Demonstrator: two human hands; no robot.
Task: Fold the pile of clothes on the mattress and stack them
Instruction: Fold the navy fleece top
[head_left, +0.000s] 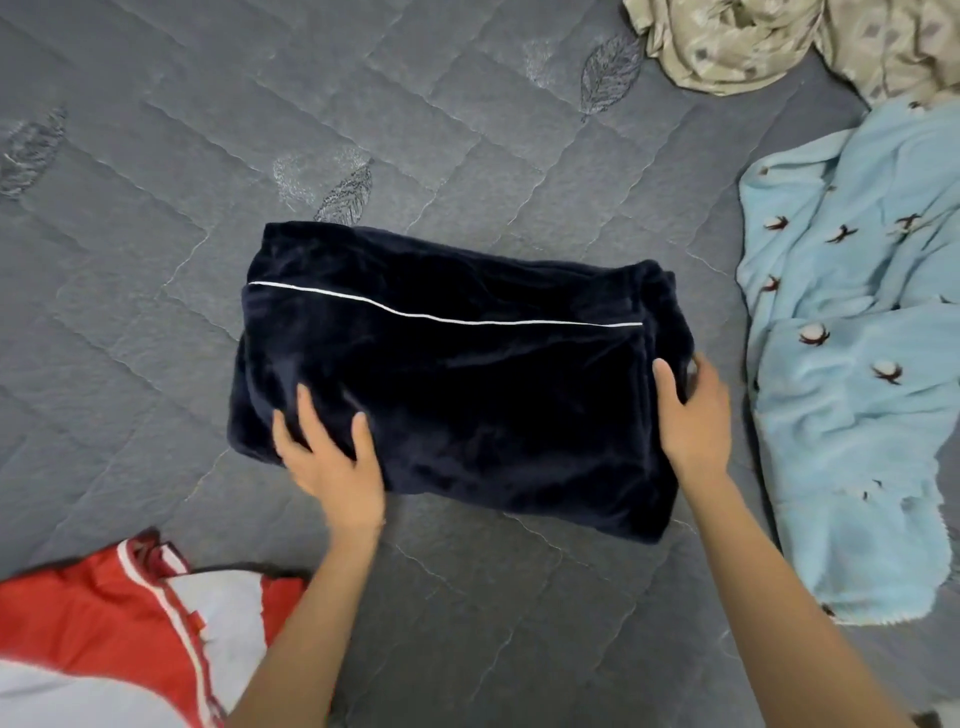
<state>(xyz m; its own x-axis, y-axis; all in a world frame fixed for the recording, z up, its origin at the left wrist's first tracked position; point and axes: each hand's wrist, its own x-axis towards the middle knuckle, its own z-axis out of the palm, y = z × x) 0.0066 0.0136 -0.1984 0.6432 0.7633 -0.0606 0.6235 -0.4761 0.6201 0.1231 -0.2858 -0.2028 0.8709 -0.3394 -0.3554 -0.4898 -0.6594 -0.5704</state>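
1. A folded navy garment (457, 374) with a thin white piping line lies at the centre of the grey quilted mattress (156, 234).
2. The left hand (332, 457) rests flat on its 7 o'clock corner, fingers spread and straight.
3. The right hand (691, 415) grips its 3 o'clock edge, thumb on top.
4. A light blue fleece (852, 364) lies at 3 o'clock, a beige patterned cloth (753, 41) at 1 o'clock and a red-and-white garment (104, 623) at 8 o'clock.

A navy plush garment (452, 374) with white piping lies folded into a thick rectangle on the mattress (156, 234); a light-blue fleece (852, 364) lies crumpled beside it.
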